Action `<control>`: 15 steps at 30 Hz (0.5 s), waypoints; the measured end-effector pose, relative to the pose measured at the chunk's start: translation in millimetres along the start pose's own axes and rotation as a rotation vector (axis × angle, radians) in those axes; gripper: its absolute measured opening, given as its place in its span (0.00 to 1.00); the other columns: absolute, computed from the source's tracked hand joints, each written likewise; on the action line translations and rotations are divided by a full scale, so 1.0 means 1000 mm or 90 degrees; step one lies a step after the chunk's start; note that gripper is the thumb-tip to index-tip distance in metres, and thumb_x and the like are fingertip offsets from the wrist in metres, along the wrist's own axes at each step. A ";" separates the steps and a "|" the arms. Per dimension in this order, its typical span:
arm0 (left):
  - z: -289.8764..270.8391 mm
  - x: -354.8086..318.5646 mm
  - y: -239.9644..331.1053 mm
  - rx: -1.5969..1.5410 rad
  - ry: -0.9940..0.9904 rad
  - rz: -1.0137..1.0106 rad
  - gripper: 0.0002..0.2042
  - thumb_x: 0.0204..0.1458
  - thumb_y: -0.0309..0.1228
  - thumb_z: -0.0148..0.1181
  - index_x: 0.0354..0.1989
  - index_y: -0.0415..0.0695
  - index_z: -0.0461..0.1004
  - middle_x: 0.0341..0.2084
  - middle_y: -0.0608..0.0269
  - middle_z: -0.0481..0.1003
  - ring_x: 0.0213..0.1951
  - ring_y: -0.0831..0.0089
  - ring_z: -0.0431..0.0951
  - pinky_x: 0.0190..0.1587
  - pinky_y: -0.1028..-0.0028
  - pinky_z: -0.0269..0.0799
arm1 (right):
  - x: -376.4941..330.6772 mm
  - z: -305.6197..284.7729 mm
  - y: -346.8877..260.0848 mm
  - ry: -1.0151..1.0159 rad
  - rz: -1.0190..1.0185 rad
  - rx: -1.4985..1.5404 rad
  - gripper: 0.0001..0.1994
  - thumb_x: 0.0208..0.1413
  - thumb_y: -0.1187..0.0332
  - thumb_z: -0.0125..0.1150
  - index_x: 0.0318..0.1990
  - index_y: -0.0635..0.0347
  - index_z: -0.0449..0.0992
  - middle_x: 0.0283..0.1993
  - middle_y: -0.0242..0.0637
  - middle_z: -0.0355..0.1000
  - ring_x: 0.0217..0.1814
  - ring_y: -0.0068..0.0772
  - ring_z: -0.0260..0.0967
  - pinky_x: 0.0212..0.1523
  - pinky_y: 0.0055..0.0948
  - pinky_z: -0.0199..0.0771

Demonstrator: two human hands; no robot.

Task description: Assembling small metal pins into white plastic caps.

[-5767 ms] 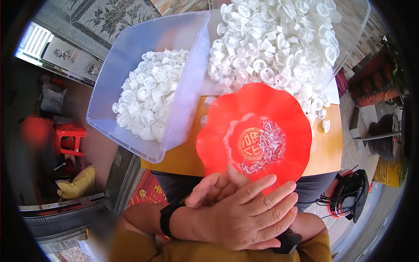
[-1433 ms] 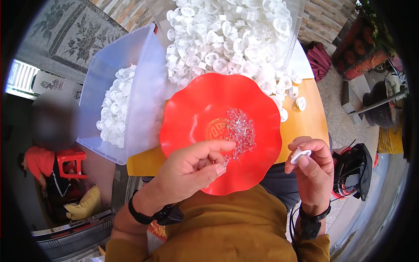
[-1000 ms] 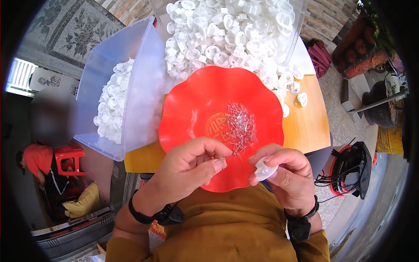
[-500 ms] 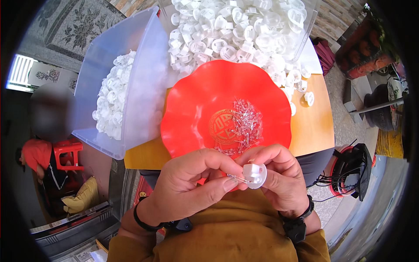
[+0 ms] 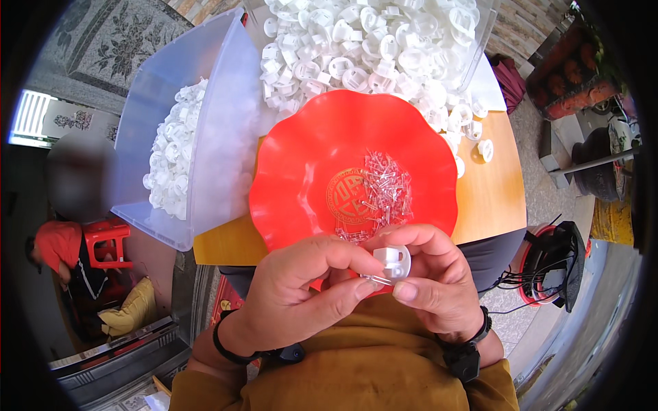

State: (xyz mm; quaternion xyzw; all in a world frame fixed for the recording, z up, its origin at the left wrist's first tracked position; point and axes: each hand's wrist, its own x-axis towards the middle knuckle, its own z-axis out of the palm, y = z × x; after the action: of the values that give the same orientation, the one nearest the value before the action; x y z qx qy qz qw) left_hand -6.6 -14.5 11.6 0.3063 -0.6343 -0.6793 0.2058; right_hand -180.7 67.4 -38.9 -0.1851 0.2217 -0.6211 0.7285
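Note:
My left hand [image 5: 305, 288] is closed, pinching some thin clear pins [image 5: 377, 279] between thumb and forefinger. In the curled fingers of my right hand [image 5: 442, 291] is a small white plastic fitting [image 5: 393, 262] with a round flange and a square block. Its right thumb tip lies close to the pin ends, just under the fitting. Whether the pins touch the fitting I cannot tell. Both hands are over the near rim of a wavy-edged red bowl [image 5: 295, 157], where a pile of similar clear pins [image 5: 387, 188] lies right of a gold emblem.
A translucent bin [image 5: 226, 144] at the left holds a heap of white fittings [image 5: 175, 151]. Behind the bowl, a bigger heap [image 5: 370, 48] spills onto the wooden table [image 5: 497, 185]. A red stool [image 5: 108, 244] and another person [image 5: 58, 250] are at far left.
My right hand has shifted slightly left, bringing the white fitting nearer my left fingertips and turning it. The right thumb has come down beside the pins.

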 end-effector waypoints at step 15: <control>0.001 0.002 0.008 0.204 0.036 0.200 0.06 0.44 0.20 0.62 0.32 0.38 0.74 0.27 0.59 0.76 0.26 0.77 0.72 0.25 0.80 0.63 | -0.006 -0.007 0.000 -0.049 0.006 0.073 0.22 0.55 0.79 0.53 0.58 0.65 0.60 0.56 0.51 0.65 0.52 0.34 0.69 0.55 0.34 0.68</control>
State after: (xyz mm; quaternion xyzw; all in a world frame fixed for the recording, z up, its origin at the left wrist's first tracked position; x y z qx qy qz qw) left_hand -9.4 -15.4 18.8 0.2517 -0.7680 -0.5205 0.2755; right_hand -185.6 73.7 -44.2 -0.1660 0.1587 -0.6216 0.7489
